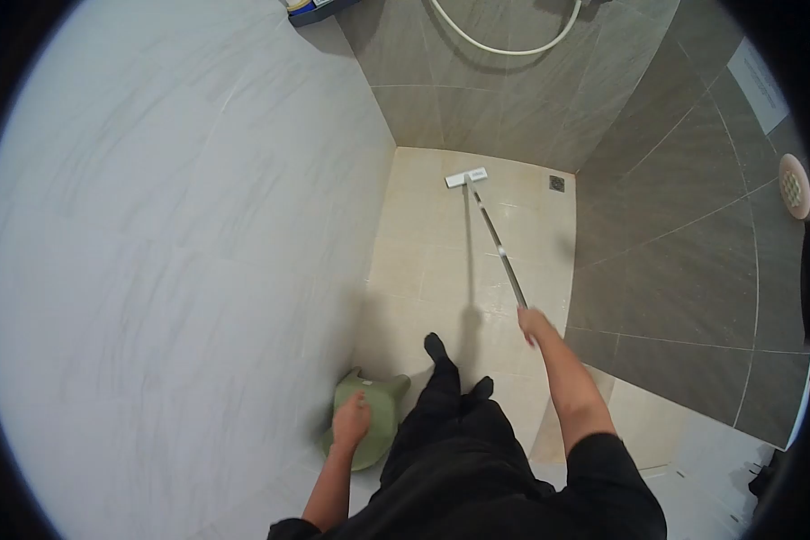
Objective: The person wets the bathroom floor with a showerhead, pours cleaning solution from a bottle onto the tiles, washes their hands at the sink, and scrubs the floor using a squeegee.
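My right hand (533, 326) is closed around the handle of a flat mop (502, 254), its fingers wrapped near the upper end. The pole slants forward and left across the shower floor. Its white, narrow mop head (466, 177) lies on the beige tiles near the back wall. My left hand (352, 420) hangs low at my left side with fingers curled in, and nothing shows in it. Below that hand, a green plastic thing (382, 409) with rounded projections, perhaps a stool, stands against the left wall; whether the hand touches it, I cannot tell.
Beige floor tiles (423, 243) lie between a pale marbled wall (171, 207) and a grey tiled wall (666, 216). A square drain (557, 184) sits in the back right corner. A white shower hose (504, 52) loops down the back wall. A pink brush-like object (794, 186) hangs at right.
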